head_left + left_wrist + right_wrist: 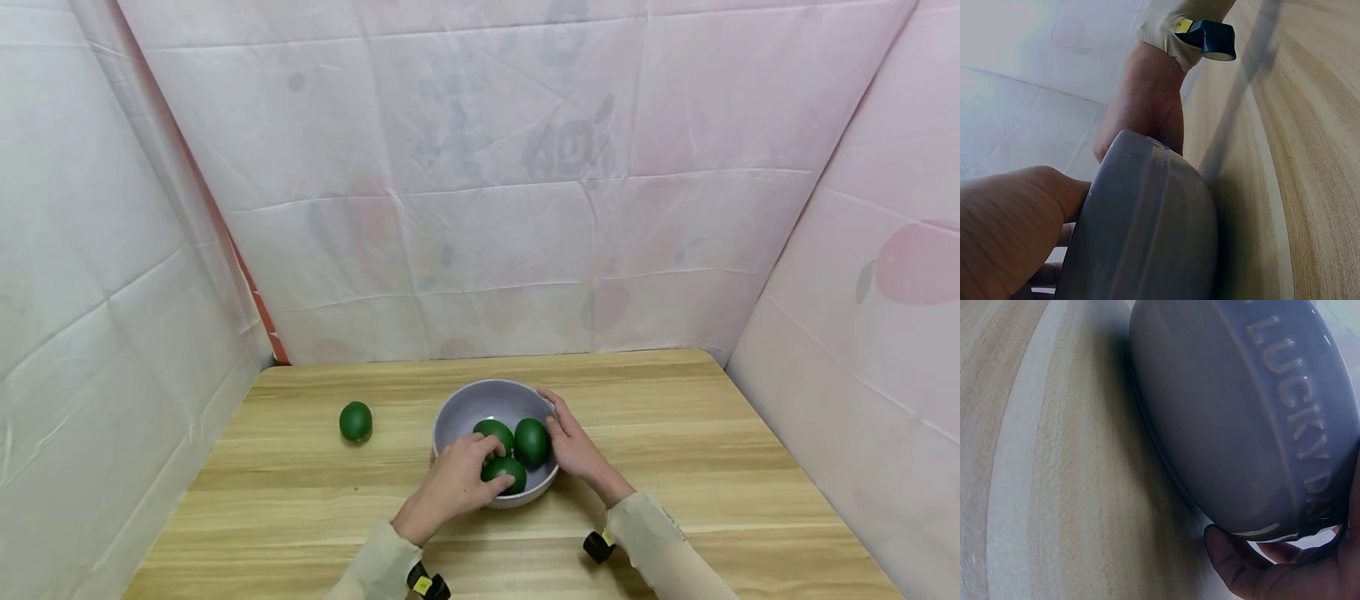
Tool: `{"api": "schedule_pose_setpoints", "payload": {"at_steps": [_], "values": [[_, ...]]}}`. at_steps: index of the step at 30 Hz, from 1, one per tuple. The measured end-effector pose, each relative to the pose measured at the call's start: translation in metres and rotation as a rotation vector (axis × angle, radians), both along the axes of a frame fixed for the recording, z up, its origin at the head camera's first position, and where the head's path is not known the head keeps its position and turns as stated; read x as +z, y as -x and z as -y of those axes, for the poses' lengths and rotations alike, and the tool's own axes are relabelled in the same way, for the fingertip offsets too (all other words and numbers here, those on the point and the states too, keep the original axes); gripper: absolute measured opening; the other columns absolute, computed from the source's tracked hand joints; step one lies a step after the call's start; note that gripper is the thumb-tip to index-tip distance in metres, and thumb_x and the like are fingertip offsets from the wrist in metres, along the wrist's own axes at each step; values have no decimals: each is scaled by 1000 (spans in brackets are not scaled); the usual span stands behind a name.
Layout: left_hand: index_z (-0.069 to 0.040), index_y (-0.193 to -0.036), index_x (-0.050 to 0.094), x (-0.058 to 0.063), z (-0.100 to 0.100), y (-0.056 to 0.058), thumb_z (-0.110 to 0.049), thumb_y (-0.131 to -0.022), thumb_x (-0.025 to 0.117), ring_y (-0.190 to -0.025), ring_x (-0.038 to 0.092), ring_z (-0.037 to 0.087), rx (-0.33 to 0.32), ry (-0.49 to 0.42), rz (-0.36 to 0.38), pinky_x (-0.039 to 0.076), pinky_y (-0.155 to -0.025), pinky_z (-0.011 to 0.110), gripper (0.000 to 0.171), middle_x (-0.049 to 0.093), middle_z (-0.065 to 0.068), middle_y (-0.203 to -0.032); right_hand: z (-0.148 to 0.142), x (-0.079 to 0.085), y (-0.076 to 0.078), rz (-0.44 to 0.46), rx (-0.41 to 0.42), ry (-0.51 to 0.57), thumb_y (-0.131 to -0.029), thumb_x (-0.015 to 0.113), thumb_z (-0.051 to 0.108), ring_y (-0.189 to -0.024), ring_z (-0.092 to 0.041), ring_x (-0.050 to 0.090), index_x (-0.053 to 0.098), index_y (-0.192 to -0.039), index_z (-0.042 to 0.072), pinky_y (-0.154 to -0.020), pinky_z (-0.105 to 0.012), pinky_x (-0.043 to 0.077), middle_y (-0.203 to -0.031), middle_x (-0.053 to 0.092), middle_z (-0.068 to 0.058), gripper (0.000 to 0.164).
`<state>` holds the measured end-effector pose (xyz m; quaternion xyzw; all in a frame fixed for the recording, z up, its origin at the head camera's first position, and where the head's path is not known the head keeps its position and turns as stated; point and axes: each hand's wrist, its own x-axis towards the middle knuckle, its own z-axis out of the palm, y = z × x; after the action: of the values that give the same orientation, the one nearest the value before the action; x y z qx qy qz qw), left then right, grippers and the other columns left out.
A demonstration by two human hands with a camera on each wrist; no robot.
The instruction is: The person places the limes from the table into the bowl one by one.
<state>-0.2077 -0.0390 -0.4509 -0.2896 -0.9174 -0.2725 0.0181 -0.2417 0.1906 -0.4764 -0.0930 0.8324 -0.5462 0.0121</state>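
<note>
A grey-purple bowl (468,402) stands on the table with three dark green oval fruits inside. My left hand (459,477) reaches over its near left rim, thumb and fingers curled round the nearest green fruit (508,482). Behind that lies a second fruit (491,430), close to my left fingertips, and a third fruit (532,442) is at the right. My right hand (573,446) grips the bowl's right side, thumb at the rim and fingers outside. In the right wrist view the bowl's wall (1222,425) carries raised letters. The left wrist view hides the fruits behind the bowl's wall (1147,219).
Another dark green fruit (356,422) lies on the wooden table (300,500), left of the bowl. Pale printed cloth (487,250) hangs behind the table and along both sides. A black wrist device (598,547) shows by the right sleeve, another device (429,583) by the left.
</note>
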Motion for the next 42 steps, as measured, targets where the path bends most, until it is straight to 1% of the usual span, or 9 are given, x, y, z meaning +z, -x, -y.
{"api": "schedule_pose_setpoints", "payload": {"at_steps": [11,16,19,23,26,31,35,38,42], "values": [[-17,-107,70,0,-1,0,-37,-89,77,-85,64,10,-5,9,-22,50,-72,20,27,69,-1,-99,0,0,0,7,-1,6,-110,26,6,-156,-41,21,28,-158,16,-128,-60,12,-167,26,-18,49],[-16,-108,71,2,-1,1,-36,-91,76,-90,66,12,-10,-18,-35,54,-77,22,27,70,0,-101,0,2,-2,12,3,6,-110,26,8,-156,-41,20,27,-158,16,-128,-60,12,-167,26,-18,49],[-13,-108,72,6,-1,2,-33,-92,74,-94,68,15,-24,-59,-79,56,-81,26,26,72,2,-103,-1,3,-3,17,4,5,-110,26,9,-156,-41,20,26,-159,16,-128,-61,12,-167,26,-19,49],[-11,-113,71,12,2,6,-28,-94,72,-96,70,18,-35,-115,-187,59,-85,33,26,73,5,-104,-1,3,-1,13,-2,1,-110,27,9,-157,-41,20,27,-159,16,-128,-60,12,-167,27,-18,49],[-10,-122,67,18,7,10,-27,-94,71,-99,70,22,-21,-148,-241,59,-86,38,33,73,8,-107,-1,0,1,7,-7,-7,-109,27,7,-157,-40,20,28,-158,16,-128,-60,13,-167,27,-18,49],[-10,-129,63,25,18,17,-25,-93,73,-103,68,25,29,-190,-278,59,-86,40,40,72,9,-111,-1,-3,3,10,-18,-10,-109,26,6,-156,-40,21,27,-158,15,-128,-59,13,-167,28,-17,50],[-9,-130,63,29,29,25,-21,-92,74,-109,68,26,70,-199,-278,59,-91,43,41,72,11,-116,0,-4,3,13,-17,-10,-109,26,6,-156,-40,21,26,-159,16,-128,-59,13,-167,27,-17,51],[-8,-129,64,30,40,31,-19,-92,74,-110,69,28,98,-187,-273,59,-92,45,40,72,14,-118,-1,-4,3,12,-11,-5,-109,26,7,-156,-40,21,27,-158,17,-128,-59,13,-167,26,-17,50],[-10,-130,64,33,53,39,-21,-94,72,-113,68,29,149,-152,-274,59,-93,46,38,71,13,-121,-1,-5,3,0,-9,-2,-109,26,6,-157,-40,20,27,-158,14,-128,-59,12,-167,27,-17,50]]}}
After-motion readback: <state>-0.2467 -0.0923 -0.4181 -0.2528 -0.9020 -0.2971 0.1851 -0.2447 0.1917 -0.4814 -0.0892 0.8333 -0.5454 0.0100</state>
